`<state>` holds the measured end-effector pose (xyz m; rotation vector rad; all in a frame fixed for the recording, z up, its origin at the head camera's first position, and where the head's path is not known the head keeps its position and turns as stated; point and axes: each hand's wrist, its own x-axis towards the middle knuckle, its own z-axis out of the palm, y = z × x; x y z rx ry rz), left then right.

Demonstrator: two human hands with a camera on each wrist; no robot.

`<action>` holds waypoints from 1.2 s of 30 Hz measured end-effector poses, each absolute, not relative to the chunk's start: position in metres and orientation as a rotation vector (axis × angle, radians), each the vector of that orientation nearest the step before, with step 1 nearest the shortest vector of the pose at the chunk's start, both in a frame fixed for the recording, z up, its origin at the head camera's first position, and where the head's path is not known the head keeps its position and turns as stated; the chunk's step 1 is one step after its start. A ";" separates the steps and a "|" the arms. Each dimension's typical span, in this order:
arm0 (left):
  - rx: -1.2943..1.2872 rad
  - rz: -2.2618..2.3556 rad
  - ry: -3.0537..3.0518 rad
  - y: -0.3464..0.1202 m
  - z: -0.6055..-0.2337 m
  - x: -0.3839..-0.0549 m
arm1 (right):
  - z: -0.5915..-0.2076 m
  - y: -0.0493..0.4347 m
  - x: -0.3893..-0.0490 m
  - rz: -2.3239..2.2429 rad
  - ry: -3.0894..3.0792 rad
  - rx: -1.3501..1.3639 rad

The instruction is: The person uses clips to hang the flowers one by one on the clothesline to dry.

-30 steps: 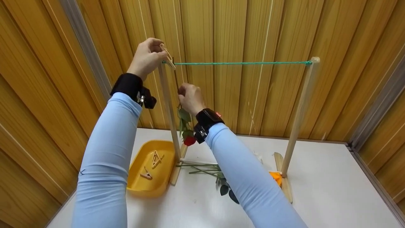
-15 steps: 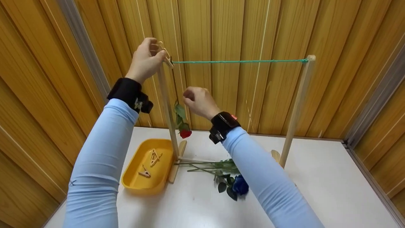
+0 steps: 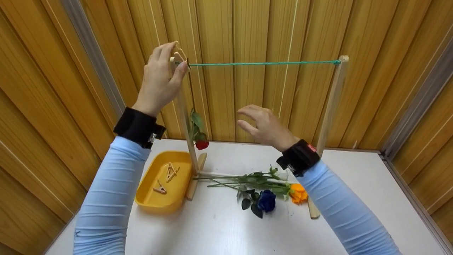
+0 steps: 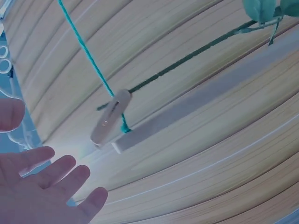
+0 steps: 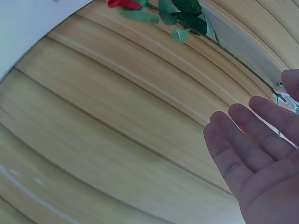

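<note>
A red rose [image 3: 202, 144] hangs head down beside the left post, its stem pinned to the green cord [image 3: 262, 63] by a wooden clothespin [image 4: 112, 117]. In the left wrist view my left hand [image 4: 51, 186] has its fingers spread, apart from the clothespin. From the head view, that same left hand [image 3: 159, 76] overlaps the pin at the cord's left end. My right hand [image 3: 267, 125] is in the air right of the rose, holding nothing. Its fingers [image 5: 233, 135] are extended in the right wrist view.
A yellow tray [image 3: 141, 198] with loose clothespins [image 3: 171, 173] stands at the left. On the white table lie a blue rose [image 3: 267, 201], an orange flower [image 3: 298, 193] and other stems. The right wooden post [image 3: 329, 106] stands behind my right wrist.
My right hand has let go of the rose stem and moved right. My left hand has released the clothespin, which stays on the cord with the rose hanging from it.
</note>
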<state>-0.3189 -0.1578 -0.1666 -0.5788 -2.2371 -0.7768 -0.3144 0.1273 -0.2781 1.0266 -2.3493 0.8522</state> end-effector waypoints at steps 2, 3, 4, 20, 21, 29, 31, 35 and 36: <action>-0.587 -0.739 -2.206 -0.156 -0.174 -0.312 | -0.282 0.138 -0.308 0.827 -2.331 1.019; -0.590 -0.726 -2.196 -0.155 -0.179 -0.307 | -0.285 0.143 -0.304 0.820 -2.320 1.015; -0.593 -0.713 -2.184 -0.154 -0.184 -0.303 | -0.288 0.148 -0.301 0.817 -2.313 1.006; -0.518 -0.640 -2.071 -0.147 -0.311 -0.260 | -0.367 0.184 -0.256 0.752 -2.229 0.716; -0.515 -0.637 -2.078 -0.144 -0.321 -0.259 | -0.373 0.185 -0.253 0.751 -2.216 0.704; -0.483 -0.647 -2.189 -0.128 -0.381 -0.244 | -0.418 0.192 -0.233 0.703 -2.154 0.625; -0.477 -0.634 -2.217 -0.126 -0.392 -0.241 | -0.428 0.193 -0.229 0.685 -2.158 0.608; -0.490 -0.588 -2.250 -0.120 -0.416 -0.236 | -0.443 0.195 -0.221 0.663 -2.195 0.574; -0.493 -0.573 -2.255 -0.118 -0.422 -0.235 | -0.446 0.195 -0.219 0.666 -2.210 0.564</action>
